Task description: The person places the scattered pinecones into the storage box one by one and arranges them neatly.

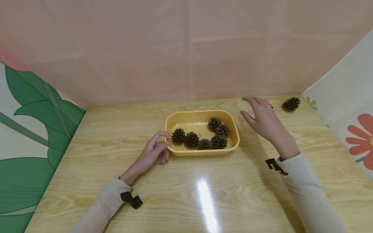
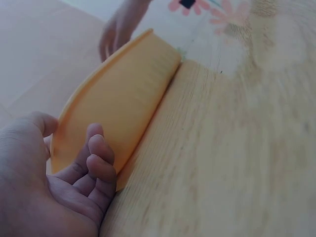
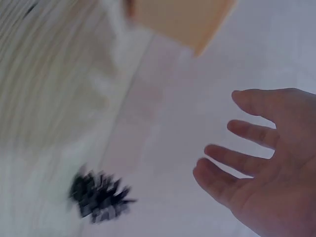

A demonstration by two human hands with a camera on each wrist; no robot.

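Observation:
My left hand (image 1: pixel 150 152) pinches the left end of a yellow plastic basin (image 1: pixel 201 112) by its rim, thumb and forefinger at the edge. In the left wrist view, the other fingers (image 2: pixel 102 168) curl loosely beside the basin's outer wall. Several brown pine cones (image 1: pixel 191 139) lie inside, along the near side and right end. My right hand (image 1: pixel 262 119) is raised to the right of the basin with fingers spread and nothing in them. Beyond it a pine cone (image 1: pixel 290 104) lies at the table's back right, and another pine cone (image 1: pixel 271 106) is mostly hidden behind the hand.
The basin stands on a wood-grain table (image 1: pixel 122 129). A pinkish wall covering (image 1: pixel 186 58) rises along the back edge. Side panels with a green leaf print (image 1: pixel 35 123) and a red flower print (image 1: pixel 361 139) flank the table. Black straps (image 1: pixel 275 165) sit at both wrists.

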